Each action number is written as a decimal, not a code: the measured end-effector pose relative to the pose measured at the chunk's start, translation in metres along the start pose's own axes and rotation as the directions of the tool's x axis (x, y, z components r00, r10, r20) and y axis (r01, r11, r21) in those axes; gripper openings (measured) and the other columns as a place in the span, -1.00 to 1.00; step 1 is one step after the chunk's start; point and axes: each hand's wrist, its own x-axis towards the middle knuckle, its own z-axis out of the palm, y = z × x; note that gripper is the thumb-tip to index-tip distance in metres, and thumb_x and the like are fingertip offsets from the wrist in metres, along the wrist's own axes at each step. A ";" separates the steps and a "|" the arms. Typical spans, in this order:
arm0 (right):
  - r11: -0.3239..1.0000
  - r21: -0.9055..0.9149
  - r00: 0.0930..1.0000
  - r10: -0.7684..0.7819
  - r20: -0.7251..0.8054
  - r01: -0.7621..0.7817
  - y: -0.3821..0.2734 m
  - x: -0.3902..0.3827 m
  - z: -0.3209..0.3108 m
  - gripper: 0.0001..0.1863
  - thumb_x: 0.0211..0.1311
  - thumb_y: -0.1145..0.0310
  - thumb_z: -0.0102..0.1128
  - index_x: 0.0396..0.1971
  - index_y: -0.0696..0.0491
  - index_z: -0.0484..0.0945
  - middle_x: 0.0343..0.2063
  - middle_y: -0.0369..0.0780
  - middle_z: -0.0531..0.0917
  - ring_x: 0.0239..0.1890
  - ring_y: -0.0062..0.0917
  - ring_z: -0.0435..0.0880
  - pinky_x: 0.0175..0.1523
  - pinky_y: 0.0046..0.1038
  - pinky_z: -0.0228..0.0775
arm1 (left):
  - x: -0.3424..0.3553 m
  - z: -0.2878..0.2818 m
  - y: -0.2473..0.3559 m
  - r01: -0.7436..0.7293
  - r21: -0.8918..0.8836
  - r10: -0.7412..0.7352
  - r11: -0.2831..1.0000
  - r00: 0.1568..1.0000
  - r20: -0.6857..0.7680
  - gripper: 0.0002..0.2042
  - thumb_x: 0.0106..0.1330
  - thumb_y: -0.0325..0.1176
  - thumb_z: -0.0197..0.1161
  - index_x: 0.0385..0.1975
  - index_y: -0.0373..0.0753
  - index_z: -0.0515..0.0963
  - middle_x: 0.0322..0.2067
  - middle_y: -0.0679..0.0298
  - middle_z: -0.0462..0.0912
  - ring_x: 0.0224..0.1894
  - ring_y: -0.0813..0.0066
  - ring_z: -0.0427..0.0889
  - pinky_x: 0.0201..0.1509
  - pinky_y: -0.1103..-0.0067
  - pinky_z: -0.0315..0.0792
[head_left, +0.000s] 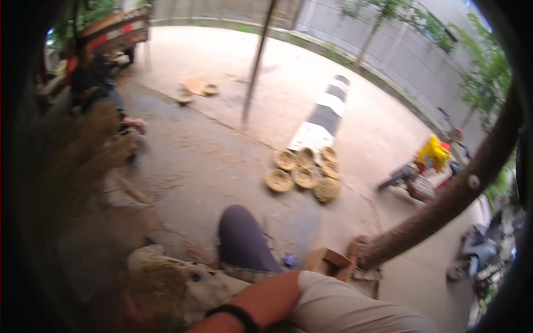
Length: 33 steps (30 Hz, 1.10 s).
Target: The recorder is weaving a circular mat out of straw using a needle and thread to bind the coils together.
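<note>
My right forearm, with a black wristband, crosses the lower middle from a pale sleeve. Its hand lies past the lower edge. At the lower left, a blurred, dim patch of skin that looks like my left hand (132, 312) is against a rounded, yellowish woven straw piece (160, 291). The fingers cannot be made out, so its grip is unclear. Pale, dusty cloth (208, 287) lies beside the straw piece, over my lap. My knee (241, 233) in dark trousers rises in the middle.
Several round straw baskets (305, 177) sit on the ground ahead, beside a black-and-white strip (325, 114). A cardboard box (326, 263) stands near a slanted wooden post (438, 213). Motorbikes (419, 180) are at right. Another person's hand (135, 125) and straw bundles (72, 150) are at left.
</note>
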 end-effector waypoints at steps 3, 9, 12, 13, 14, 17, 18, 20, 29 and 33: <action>0.867 -0.485 0.971 -0.006 -0.240 -0.115 0.015 -0.044 -0.028 -0.76 0.56 0.24 0.15 -0.09 0.11 0.66 -0.27 -0.11 0.69 -0.18 -0.22 0.71 0.02 -0.27 0.56 | 0.018 -0.027 0.057 0.151 0.189 -0.192 0.970 0.957 0.219 -0.64 0.54 -0.16 0.18 0.17 -0.26 0.57 -0.09 -0.13 0.76 -0.03 -0.18 0.73 0.05 0.17 0.59; 0.197 -0.821 0.835 -0.019 -0.549 -0.536 0.044 -0.115 -0.049 -0.80 0.45 0.26 0.29 -0.21 0.11 0.60 -0.42 -0.15 0.65 -0.39 -0.13 0.73 -0.31 -0.13 0.61 | 0.016 -0.058 0.079 0.148 -0.026 -0.140 0.989 0.972 0.190 -0.67 0.50 -0.20 0.21 0.10 -0.27 0.60 -0.15 -0.15 0.74 -0.09 -0.21 0.73 -0.03 0.10 0.61; -0.025 -0.707 0.705 0.063 -0.706 -0.706 0.061 -0.130 -0.053 -0.75 0.47 0.18 0.27 -0.24 0.07 0.63 -0.48 -0.16 0.67 -0.44 -0.12 0.73 -0.36 -0.08 0.59 | 0.019 -0.050 0.075 -0.065 0.031 0.061 0.997 0.991 0.118 -0.69 0.40 -0.32 0.30 0.07 -0.30 0.59 -0.25 -0.07 0.74 -0.21 -0.13 0.77 -0.13 0.12 0.63; -0.013 -0.670 0.661 0.152 -0.735 -0.742 0.067 -0.134 -0.053 -0.73 0.49 0.14 0.25 -0.25 0.07 0.64 -0.51 -0.16 0.68 -0.44 -0.12 0.73 -0.34 -0.09 0.60 | 0.018 -0.047 0.074 -0.068 0.044 0.061 0.997 0.988 0.139 -0.68 0.39 -0.33 0.31 0.07 -0.31 0.59 -0.24 -0.07 0.74 -0.21 -0.12 0.77 -0.13 0.12 0.63; -0.005 -0.629 0.609 0.240 -0.755 -0.778 0.072 -0.137 -0.052 -0.70 0.51 0.11 0.23 -0.26 0.07 0.65 -0.55 -0.16 0.68 -0.44 -0.12 0.73 -0.33 -0.10 0.60 | 0.016 -0.046 0.073 -0.070 0.058 0.060 0.996 0.985 0.162 -0.68 0.38 -0.33 0.32 0.07 -0.32 0.59 -0.23 -0.07 0.74 -0.22 -0.12 0.77 -0.13 0.11 0.63; 0.304 -0.567 0.634 0.207 -0.745 -0.766 0.079 -0.144 -0.053 -0.71 0.54 0.15 0.21 -0.25 0.09 0.64 -0.58 -0.16 0.69 -0.42 -0.15 0.75 -0.29 -0.13 0.61 | 0.020 -0.049 0.081 -0.117 0.043 0.109 0.992 0.983 0.149 -0.68 0.39 -0.33 0.32 0.08 -0.31 0.59 -0.20 -0.06 0.73 -0.19 -0.13 0.76 -0.12 0.11 0.63; 0.311 -0.563 0.634 0.216 -0.743 -0.766 0.077 -0.143 -0.053 -0.71 0.54 0.15 0.21 -0.25 0.09 0.64 -0.58 -0.16 0.69 -0.42 -0.15 0.75 -0.29 -0.13 0.61 | 0.020 -0.051 0.084 -0.107 0.049 0.099 0.993 0.983 0.153 -0.68 0.39 -0.33 0.32 0.08 -0.31 0.59 -0.20 -0.06 0.73 -0.19 -0.13 0.76 -0.12 0.11 0.63; 0.537 -0.408 0.628 0.327 -0.706 -0.738 0.070 -0.139 -0.058 -0.72 0.55 0.20 0.19 -0.23 0.13 0.63 -0.54 -0.15 0.71 -0.42 -0.19 0.76 -0.26 -0.17 0.60 | 0.023 -0.055 0.091 -0.078 0.035 0.071 0.996 0.983 0.169 -0.69 0.40 -0.34 0.31 0.08 -0.30 0.59 -0.20 -0.05 0.73 -0.19 -0.13 0.75 -0.12 0.12 0.63; 0.439 -0.462 0.591 0.219 -0.776 -0.770 0.071 -0.139 -0.056 -0.84 0.43 0.39 0.24 -0.12 0.16 0.62 -0.47 -0.10 0.73 -0.40 -0.18 0.77 -0.22 -0.23 0.61 | 0.023 -0.041 0.102 -0.370 -0.001 0.367 0.929 0.922 0.122 -0.69 0.37 -0.36 0.37 0.06 -0.26 0.59 -0.30 0.07 0.72 -0.31 -0.02 0.76 -0.29 0.19 0.64; 0.246 -0.637 0.680 0.178 -0.712 -0.731 0.029 -0.137 -0.046 -0.76 0.38 0.37 0.33 0.00 0.07 0.69 -0.40 -0.08 0.73 -0.36 -0.14 0.76 -0.24 -0.23 0.62 | 0.027 -0.040 0.105 -0.364 -0.024 0.360 0.931 0.908 0.214 -0.69 0.34 -0.37 0.40 0.04 -0.27 0.59 -0.33 0.14 0.70 -0.37 0.07 0.76 -0.34 0.22 0.64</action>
